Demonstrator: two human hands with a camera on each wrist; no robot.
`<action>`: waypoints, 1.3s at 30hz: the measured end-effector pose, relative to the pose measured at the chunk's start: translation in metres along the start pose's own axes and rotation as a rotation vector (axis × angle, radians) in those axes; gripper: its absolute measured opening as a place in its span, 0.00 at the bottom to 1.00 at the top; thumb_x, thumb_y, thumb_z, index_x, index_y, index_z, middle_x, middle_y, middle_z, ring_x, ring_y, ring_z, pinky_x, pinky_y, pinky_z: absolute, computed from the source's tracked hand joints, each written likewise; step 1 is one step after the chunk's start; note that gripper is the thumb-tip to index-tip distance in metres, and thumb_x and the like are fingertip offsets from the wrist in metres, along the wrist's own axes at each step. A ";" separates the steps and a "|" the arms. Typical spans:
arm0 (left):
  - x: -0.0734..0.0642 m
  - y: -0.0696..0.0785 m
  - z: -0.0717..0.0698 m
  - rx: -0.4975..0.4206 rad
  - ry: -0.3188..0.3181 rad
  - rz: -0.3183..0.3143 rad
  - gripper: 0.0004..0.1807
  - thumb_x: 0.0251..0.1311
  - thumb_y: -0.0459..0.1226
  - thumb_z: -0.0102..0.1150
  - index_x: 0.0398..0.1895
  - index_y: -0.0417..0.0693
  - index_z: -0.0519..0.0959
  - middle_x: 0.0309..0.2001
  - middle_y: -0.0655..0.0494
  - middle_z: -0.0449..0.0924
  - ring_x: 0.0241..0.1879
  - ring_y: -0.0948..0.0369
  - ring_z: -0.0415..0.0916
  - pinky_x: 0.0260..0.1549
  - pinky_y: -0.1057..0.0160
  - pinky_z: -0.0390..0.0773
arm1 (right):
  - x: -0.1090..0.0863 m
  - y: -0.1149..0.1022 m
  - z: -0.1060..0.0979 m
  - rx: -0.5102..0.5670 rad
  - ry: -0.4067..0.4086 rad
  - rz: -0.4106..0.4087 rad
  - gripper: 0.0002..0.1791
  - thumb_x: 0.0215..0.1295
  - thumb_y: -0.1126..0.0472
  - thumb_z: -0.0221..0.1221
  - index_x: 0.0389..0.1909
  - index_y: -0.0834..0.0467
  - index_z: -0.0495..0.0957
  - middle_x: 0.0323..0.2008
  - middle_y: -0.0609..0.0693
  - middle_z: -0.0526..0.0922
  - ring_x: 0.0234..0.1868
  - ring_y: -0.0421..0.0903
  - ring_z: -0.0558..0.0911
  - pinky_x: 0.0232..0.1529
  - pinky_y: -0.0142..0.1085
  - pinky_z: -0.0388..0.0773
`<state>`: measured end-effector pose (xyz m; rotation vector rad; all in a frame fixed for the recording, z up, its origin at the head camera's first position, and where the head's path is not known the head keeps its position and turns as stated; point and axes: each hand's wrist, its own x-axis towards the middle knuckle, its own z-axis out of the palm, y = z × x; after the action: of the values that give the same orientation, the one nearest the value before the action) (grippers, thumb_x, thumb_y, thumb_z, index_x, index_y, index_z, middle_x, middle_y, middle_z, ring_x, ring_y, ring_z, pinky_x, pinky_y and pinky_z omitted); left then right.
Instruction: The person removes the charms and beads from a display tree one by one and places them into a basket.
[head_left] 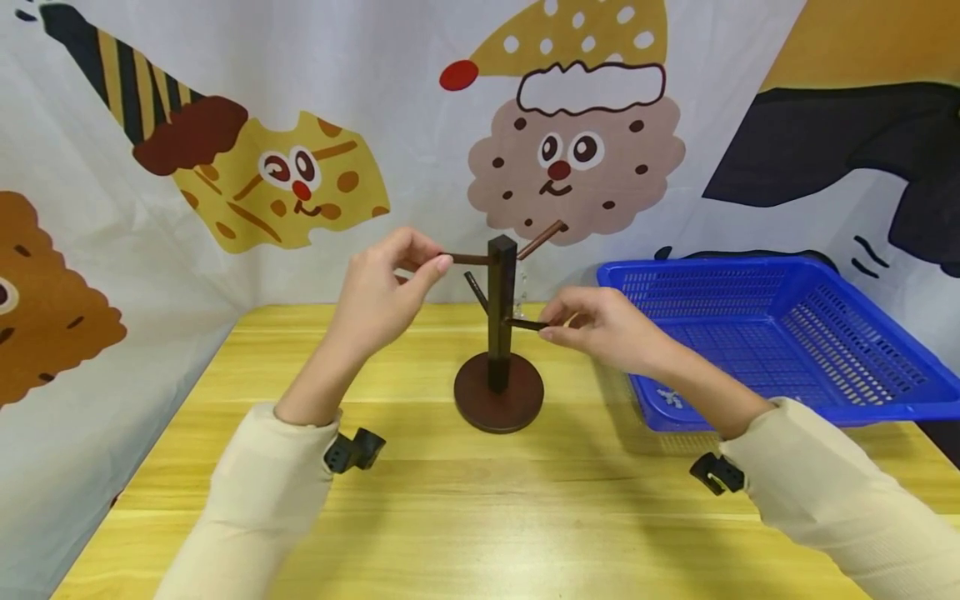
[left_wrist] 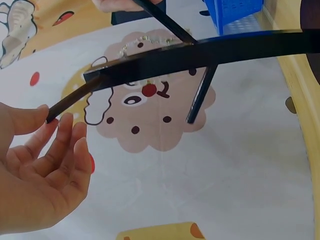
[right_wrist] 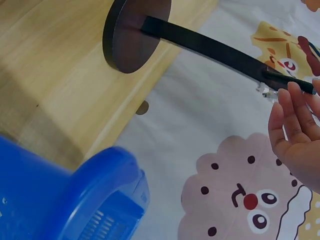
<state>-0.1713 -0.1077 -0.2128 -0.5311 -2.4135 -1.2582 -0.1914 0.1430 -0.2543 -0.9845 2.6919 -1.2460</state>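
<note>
A dark brown wooden peg stand [head_left: 499, 308] rises upright from a round base [head_left: 499, 408] on the table. My left hand [head_left: 384, 292] pinches the tip of its upper left peg [head_left: 470, 259] between thumb and fingers; the left wrist view shows the same peg [left_wrist: 72, 100]. On the other side, my right hand [head_left: 611, 327] pinches the end of the lower right peg [head_left: 527, 324]. Two further pegs point away from me. From the upper rear one [head_left: 542, 239] hangs a string of clear beads [head_left: 522, 292], partly hidden in the right wrist view.
To the right stands a blue plastic basket [head_left: 892, 412], with a small clear, shiny item [head_left: 670, 398] near its front left corner. Behind the yellow wood-grain table [head_left: 420, 517] hangs a white cloth [head_left: 420, 125] printed with cartoon snacks.
</note>
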 end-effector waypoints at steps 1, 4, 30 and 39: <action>0.001 -0.001 -0.001 0.002 -0.001 -0.004 0.07 0.60 0.35 0.57 0.36 0.39 0.77 0.33 0.49 0.79 0.33 0.58 0.75 0.34 0.60 0.74 | 0.000 -0.001 0.001 0.002 -0.001 -0.004 0.03 0.57 0.70 0.60 0.32 0.62 0.79 0.31 0.50 0.81 0.35 0.44 0.79 0.38 0.38 0.76; 0.003 -0.004 -0.003 0.008 -0.010 -0.014 0.08 0.61 0.36 0.56 0.36 0.39 0.77 0.33 0.49 0.79 0.34 0.58 0.75 0.33 0.60 0.72 | 0.000 -0.004 0.003 0.003 -0.005 -0.019 0.02 0.57 0.69 0.60 0.31 0.62 0.79 0.31 0.49 0.81 0.35 0.44 0.79 0.38 0.38 0.76; 0.028 -0.013 -0.004 0.097 -0.092 -0.136 0.11 0.66 0.41 0.48 0.43 0.44 0.75 0.32 0.50 0.79 0.29 0.56 0.71 0.26 0.61 0.64 | 0.005 -0.020 0.025 0.027 0.012 -0.105 0.02 0.56 0.69 0.62 0.30 0.63 0.78 0.28 0.47 0.81 0.32 0.42 0.78 0.35 0.37 0.76; 0.030 -0.013 -0.003 0.096 -0.082 -0.143 0.11 0.65 0.41 0.49 0.44 0.46 0.76 0.32 0.49 0.79 0.29 0.56 0.71 0.26 0.60 0.65 | 0.006 -0.021 0.025 0.011 0.000 -0.095 0.03 0.57 0.67 0.62 0.31 0.61 0.77 0.28 0.47 0.80 0.32 0.41 0.78 0.34 0.38 0.75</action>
<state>-0.2029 -0.1122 -0.2058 -0.3960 -2.6055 -1.1898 -0.1780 0.1126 -0.2557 -1.1228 2.6650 -1.2743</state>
